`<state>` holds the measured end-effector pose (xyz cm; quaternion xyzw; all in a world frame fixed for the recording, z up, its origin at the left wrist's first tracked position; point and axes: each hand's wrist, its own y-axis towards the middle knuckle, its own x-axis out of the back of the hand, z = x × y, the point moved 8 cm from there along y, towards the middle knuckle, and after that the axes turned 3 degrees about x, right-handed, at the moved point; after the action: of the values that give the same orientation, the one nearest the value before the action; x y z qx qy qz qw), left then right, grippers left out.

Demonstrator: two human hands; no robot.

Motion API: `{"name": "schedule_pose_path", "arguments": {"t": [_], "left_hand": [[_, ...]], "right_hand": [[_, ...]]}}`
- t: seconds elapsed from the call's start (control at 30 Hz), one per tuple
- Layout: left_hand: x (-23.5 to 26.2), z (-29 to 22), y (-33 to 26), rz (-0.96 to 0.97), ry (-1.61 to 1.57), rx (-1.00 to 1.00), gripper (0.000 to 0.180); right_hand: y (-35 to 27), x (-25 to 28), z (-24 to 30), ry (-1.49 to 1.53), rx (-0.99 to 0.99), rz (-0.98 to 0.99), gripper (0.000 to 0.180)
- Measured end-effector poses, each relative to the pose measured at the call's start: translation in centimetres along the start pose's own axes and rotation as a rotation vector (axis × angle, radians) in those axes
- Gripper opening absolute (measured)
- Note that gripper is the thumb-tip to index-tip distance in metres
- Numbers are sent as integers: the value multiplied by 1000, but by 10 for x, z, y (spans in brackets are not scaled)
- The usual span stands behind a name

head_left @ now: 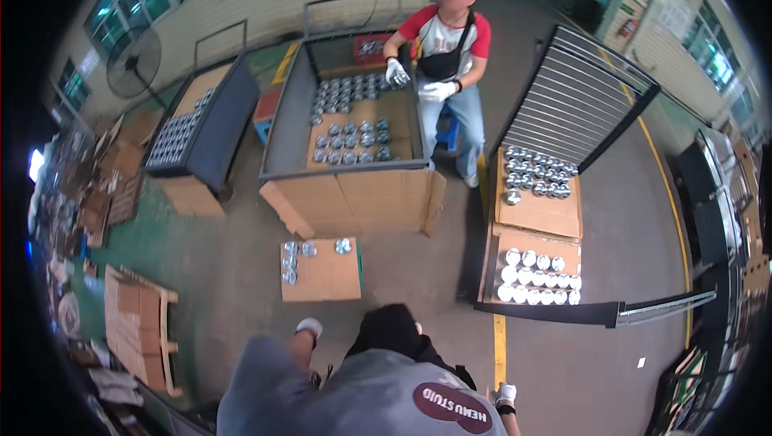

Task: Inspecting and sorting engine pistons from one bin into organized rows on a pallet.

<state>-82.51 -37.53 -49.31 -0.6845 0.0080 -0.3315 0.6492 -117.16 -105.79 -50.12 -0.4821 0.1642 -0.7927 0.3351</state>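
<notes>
My left hand (310, 326), in a white glove, hangs low at my left side; its fingers are too small and blurred to read. At my right side is my right hand (505, 394), also gloved, with a black band at the wrist. Its fingers look curled, and whatever they may hold is hidden. Ahead of my left hand lies a cardboard-topped low stand (330, 279) carrying several shiny round metal parts (290, 262). Right of my right hand's reach, a black-framed rack (555, 310) holds rows of bright metal parts (528, 278) on cardboard.
A large grey bin (346, 171) with rows of metal parts stands ahead, and a gloved co-worker (450, 42) sits beside it. Farther left are another dark bin (217, 135) and a standing fan (134, 62). A cardboard-loaded pallet (138, 327) lies left. Dark racks (708, 187) line the right.
</notes>
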Motion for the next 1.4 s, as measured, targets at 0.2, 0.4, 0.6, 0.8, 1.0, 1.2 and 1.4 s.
{"name": "schedule_pose_path", "arguments": {"t": [0.2,0.4,0.6,0.8,1.0,1.2,1.4], "left_hand": [[-52,73,-66,-413,-391,276,30],[-84,114,-117,-888,-1121,369,28],[-243,143,-126,-344,-674,261,28],[-395,207,-159,-224,-366,374,26],[-429,255,-196,-563,-1018,651,8],[-426,251,-182,-213,-885,433,23],[-453,393,-170,-65,-541,420,22]], "right_hand": [[-63,-114,68,-1377,593,528,32],[-115,-234,286,-1340,989,368,19],[-262,-356,460,-974,1318,205,16],[-364,-454,490,-939,1081,485,28],[-370,-541,452,-1288,994,752,24],[-392,-618,458,-1529,1232,801,24],[-441,-703,518,-1030,695,647,35]]}}
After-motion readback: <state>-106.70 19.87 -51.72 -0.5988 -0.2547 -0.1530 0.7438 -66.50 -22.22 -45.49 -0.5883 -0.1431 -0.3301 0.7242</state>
